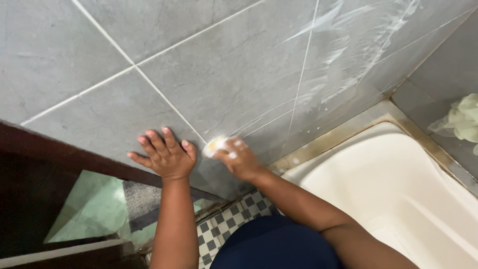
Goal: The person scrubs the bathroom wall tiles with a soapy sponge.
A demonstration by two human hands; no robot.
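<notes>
Dark blue clothing (274,244) sits lowest, above checkered floor (226,224). Left hand (167,157) lies flat, fingers spread, on the grey tiled wall (224,74). Right hand (239,158), its grip closed around a yellowish sponge (214,146), presses it to the wall beside the white bathtub's (398,189) stained corner edge.

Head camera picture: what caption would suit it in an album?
Left hand flat on grey wall tiles, right hand rubbing a soapy sponge beside a white bathtub.

left hand (167,157) flat on grey tile wall (224,74); right hand (239,158) presses soapy sponge (215,146).
</notes>
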